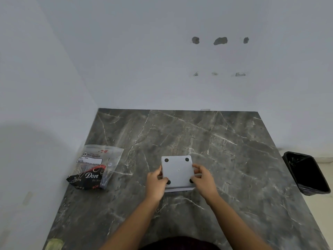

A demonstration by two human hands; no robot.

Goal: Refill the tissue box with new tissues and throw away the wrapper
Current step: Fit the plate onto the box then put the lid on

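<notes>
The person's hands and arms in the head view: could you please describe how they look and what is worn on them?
Both forearms are bare up to the bottom edge of the picture, with no sleeves in sight. The left hand and the right hand wear no gloves, and no rings, watch or bracelets can be made out. A dark garment shows between the arms.

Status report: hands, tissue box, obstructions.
Left hand and right hand grip tissue box, underside up. Tissue pack left, wrapper on. Bin right. Nothing in the way.
</notes>
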